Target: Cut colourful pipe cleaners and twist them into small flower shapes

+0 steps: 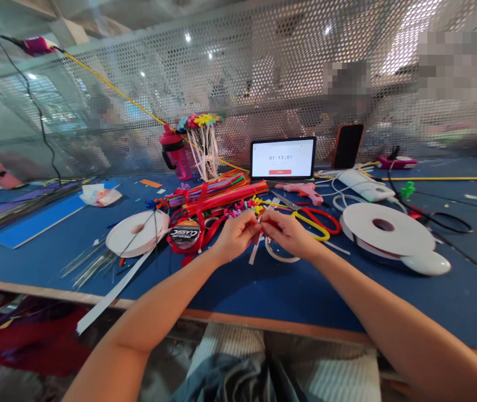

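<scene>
My left hand (237, 234) and my right hand (289, 233) meet above the blue table (263, 290), fingers pinched together on a small red piece with a white strip (255, 252) hanging down from it. Just beyond my hands lie red and yellow scissors (317, 220), a bundle of coloured pipe cleaners (217, 195) and a small tape roll (184, 233) labelled in white. A thin white ring of tape (278, 255) lies under my right hand.
Large white tape reels sit left (136, 232) and right (386, 228). A tablet (283, 158) showing a timer, a phone (347, 146), a pink glue gun (303, 191), a pink bottle (175, 152) and a bunch of finished flowers (203, 139) stand at the back before a mesh screen. Wires (90, 262) lie left.
</scene>
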`<state>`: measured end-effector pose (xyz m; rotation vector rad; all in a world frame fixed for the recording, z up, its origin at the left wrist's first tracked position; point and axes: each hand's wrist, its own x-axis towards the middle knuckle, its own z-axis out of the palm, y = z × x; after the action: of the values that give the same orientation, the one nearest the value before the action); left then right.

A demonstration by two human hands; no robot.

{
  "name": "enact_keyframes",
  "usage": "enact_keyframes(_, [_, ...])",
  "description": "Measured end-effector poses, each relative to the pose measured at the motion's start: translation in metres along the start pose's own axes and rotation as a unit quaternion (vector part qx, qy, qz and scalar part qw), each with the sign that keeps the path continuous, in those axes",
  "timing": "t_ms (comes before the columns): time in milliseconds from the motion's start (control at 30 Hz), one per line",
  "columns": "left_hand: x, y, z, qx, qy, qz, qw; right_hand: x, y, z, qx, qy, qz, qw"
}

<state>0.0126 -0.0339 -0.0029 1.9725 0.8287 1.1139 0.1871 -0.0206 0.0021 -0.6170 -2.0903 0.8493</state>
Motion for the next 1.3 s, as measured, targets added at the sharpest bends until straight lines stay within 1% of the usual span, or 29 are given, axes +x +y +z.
enact_keyframes(33, [0.001,0.0,0.002,-0.105,-0.027,-0.054,0.993,-0.001,0.001,-0.002,-0.074,0.015,-0.042,0.996])
enact_keyframes(100, [0.003,0.001,0.006,-0.261,-0.081,-0.125,0.954,-0.003,0.002,-0.008,-0.187,0.023,-0.119,0.975])
enact_keyframes(133, [0.003,0.001,0.007,-0.297,-0.098,-0.143,0.939,-0.004,0.002,-0.01,-0.225,0.017,-0.146,0.963])
enact_keyframes(167, [0.003,0.001,0.007,-0.303,-0.101,-0.146,0.936,-0.005,0.002,-0.012,-0.248,0.012,-0.16,0.955])
enact_keyframes(200, [0.003,0.001,0.006,-0.277,-0.087,-0.134,0.947,-0.005,0.002,-0.014,-0.254,0.011,-0.158,0.954])
enact_keyframes(233, [0.002,0.001,0.004,-0.218,-0.062,-0.11,0.968,-0.005,0.002,-0.014,-0.239,0.013,-0.138,0.961])
enact_keyframes(267, [0.001,0.0,0.002,-0.131,-0.033,-0.073,0.988,-0.004,0.002,-0.014,-0.2,0.017,-0.102,0.974])
enact_keyframes(300, [0.0,0.0,-0.002,-0.028,-0.009,-0.026,0.999,-0.003,0.002,-0.012,-0.137,0.016,-0.052,0.989])
enact_keyframes(333, [-0.001,-0.001,-0.006,0.079,0.004,0.023,0.997,-0.002,0.003,-0.01,-0.059,0.005,0.003,0.998])
enact_keyframes(400, [-0.002,-0.002,-0.013,0.247,-0.011,0.104,0.963,0.0,0.004,-0.005,0.097,-0.035,0.098,0.99])
enact_keyframes(467, [-0.003,-0.003,-0.017,0.313,-0.046,0.144,0.938,0.0,0.005,0.0,0.186,-0.059,0.132,0.972])
enact_keyframes(500, [-0.003,-0.003,-0.018,0.31,-0.053,0.145,0.938,0.0,0.005,0.002,0.198,-0.06,0.126,0.97])
enact_keyframes(567, [-0.003,-0.002,-0.014,0.236,-0.034,0.112,0.965,0.0,0.004,0.003,0.172,-0.048,0.091,0.98])
enact_keyframes(633, [-0.001,0.0,-0.007,0.076,-0.005,0.029,0.997,-0.001,0.002,0.002,0.092,-0.025,0.04,0.995])
enact_keyframes(667, [0.0,0.002,-0.003,-0.026,-0.005,-0.023,0.999,-0.002,0.002,0.0,0.036,-0.005,0.008,0.999])
enact_keyframes(700, [0.001,0.003,0.0,-0.125,-0.022,-0.073,0.989,-0.002,0.002,-0.002,-0.026,0.017,-0.03,0.999])
enact_keyframes(733, [0.002,0.004,0.003,-0.209,-0.047,-0.114,0.97,-0.002,0.001,-0.005,-0.088,0.035,-0.072,0.993])
enact_keyframes(767, [0.003,0.004,0.004,-0.267,-0.076,-0.143,0.95,-0.003,0.002,-0.008,-0.143,0.043,-0.112,0.982])
enact_keyframes(800, [0.003,0.004,0.005,-0.294,-0.101,-0.158,0.937,-0.003,0.002,-0.011,-0.184,0.044,-0.143,0.971])
enact_keyframes(833, [0.004,0.004,0.004,-0.291,-0.11,-0.159,0.937,-0.003,0.002,-0.014,-0.21,0.039,-0.159,0.964])
enact_keyframes(867, [0.003,0.004,0.002,-0.255,-0.102,-0.146,0.95,-0.003,0.002,-0.016,-0.216,0.028,-0.155,0.963])
enact_keyframes(933, [0.002,0.002,-0.005,-0.101,-0.053,-0.084,0.99,-0.002,0.002,-0.017,-0.168,-0.009,-0.09,0.982])
enact_keyframes(967, [0.0,0.001,-0.008,-0.005,-0.026,-0.042,0.999,-0.001,0.002,-0.016,-0.116,-0.027,-0.043,0.992])
enact_keyframes(1033, [-0.002,0.0,-0.013,0.16,0.002,0.034,0.987,0.0,0.003,-0.012,0.006,-0.058,0.04,0.998])
enact_keyframes(1100, [-0.003,0.001,-0.014,0.226,0.0,0.072,0.971,0.0,0.004,-0.006,0.084,-0.059,0.07,0.992])
enact_keyframes(1167, [-0.002,0.003,-0.011,0.183,0.003,0.052,0.982,0.0,0.004,-0.002,0.073,-0.039,0.052,0.995])
enact_keyframes(1233, [-0.001,0.004,-0.006,0.034,-0.006,-0.015,0.999,-0.001,0.004,-0.001,-0.007,-0.003,0.004,1.0])
enact_keyframes(1267, [0.001,0.004,-0.004,-0.06,-0.023,-0.058,0.996,-0.001,0.004,-0.003,-0.063,0.021,-0.035,0.997])
enact_keyframes(1300, [0.002,0.004,-0.002,-0.148,-0.048,-0.098,0.983,-0.002,0.004,-0.005,-0.121,0.04,-0.08,0.989])
